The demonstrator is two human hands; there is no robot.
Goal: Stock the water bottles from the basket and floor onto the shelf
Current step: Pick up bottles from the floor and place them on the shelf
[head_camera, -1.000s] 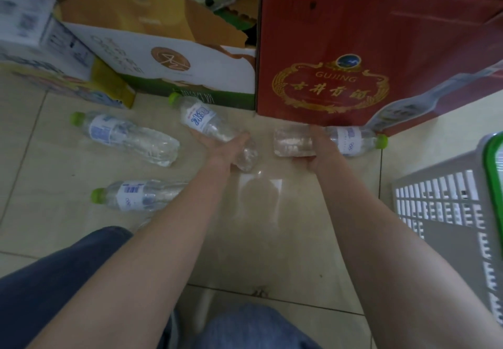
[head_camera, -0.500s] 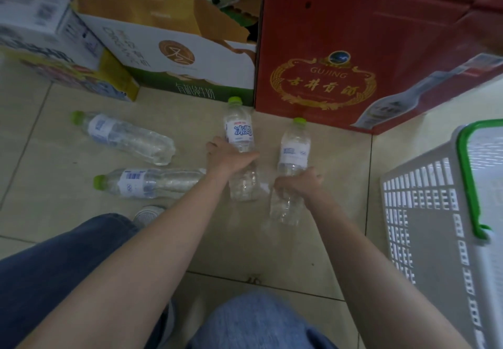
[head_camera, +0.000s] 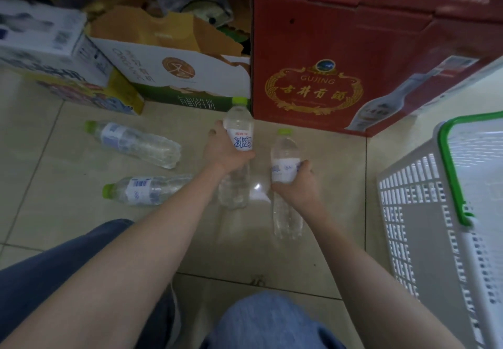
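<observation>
Left hand (head_camera: 227, 150) gripped one water bottle (head_camera: 239, 141) around its labelled middle, fingers curled round the far side, thumb across the near side; bottle upright, green cap up, in front of the seam between the white-and-green carton (head_camera: 174, 76) and the red carton (head_camera: 348, 70). Right hand (head_camera: 296, 182) gripped a second bottle (head_camera: 285, 169) at its label, fingers (head_camera: 304, 164) wrapped round it; bottle also upright, cap up, just beside the first. Could not tell whether either base touched the floor (head_camera: 313, 253).

Two more bottles lay on their sides on the tiles to the left of the held pair, caps pointing left: the farther one (head_camera: 133, 143) near the white-and-green carton, the nearer one (head_camera: 147, 190) with its base end passing behind the left forearm. They lay near each other, not touching.

White slatted basket (head_camera: 424, 226) with a green handle stood at the right edge of the floor, apart from the bottles. Its contents were not visible. Blue-trousered knees filled the lower frame.
</observation>
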